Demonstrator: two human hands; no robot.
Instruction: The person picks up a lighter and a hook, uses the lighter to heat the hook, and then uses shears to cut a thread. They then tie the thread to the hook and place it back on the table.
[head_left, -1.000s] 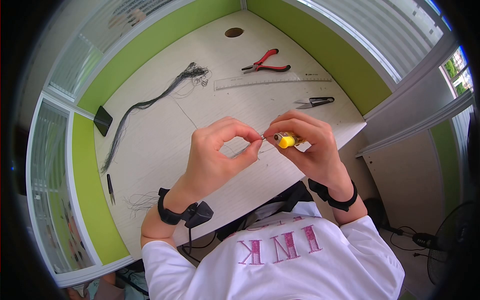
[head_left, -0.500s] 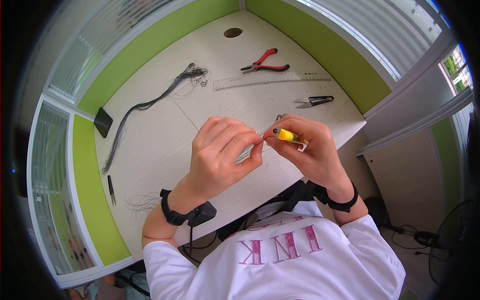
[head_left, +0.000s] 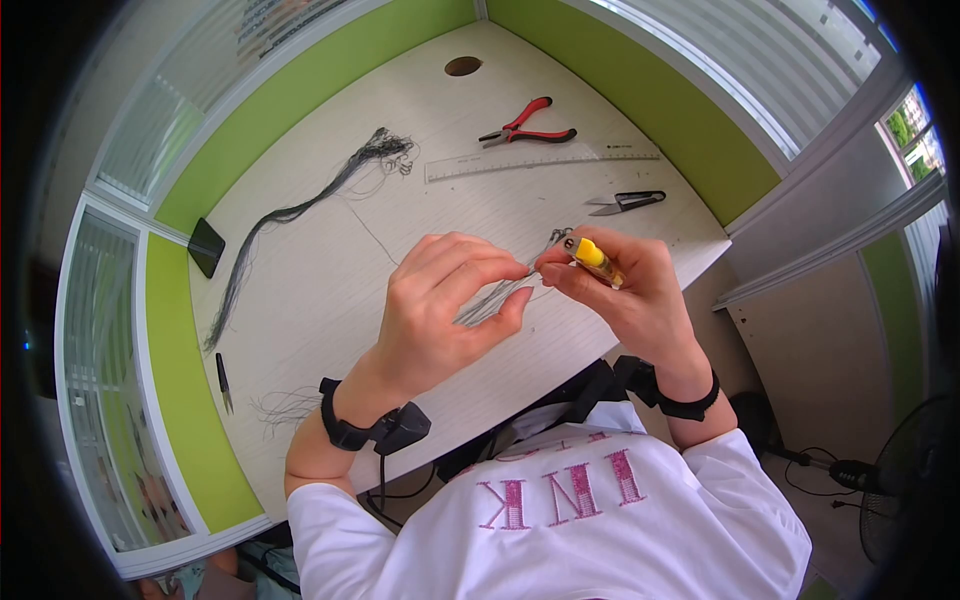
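Note:
Above the desk, my right hand (head_left: pixel 640 295) is closed around a yellow lighter (head_left: pixel 592 256) with a metal top. Its thumb and forefinger also press together at the tips, where a fine thread seems to be pinched; too small to make out surely. Facing it, my left hand (head_left: pixel 425 310) has thumb and forefinger apart, with nothing visible between them. A loose bunch of thin dark threads (head_left: pixel 488 303) lies below and between the hands, its looped end (head_left: pixel 560 236) partly behind the lighter.
Toward the back lie red-handled pliers (head_left: pixel 527 133), a clear ruler (head_left: pixel 540 160) and thread snips (head_left: pixel 627 203). A long dark thread bundle (head_left: pixel 285 213) stretches along the left, near a phone-like black object (head_left: pixel 206 247) and tweezers (head_left: pixel 224 382). Loose threads (head_left: pixel 285 408) lie near my left forearm.
My left thumb and forefinger have parted from their pinch by the right fingertips. My right hand has shifted slightly up and right, tilting the lighter.

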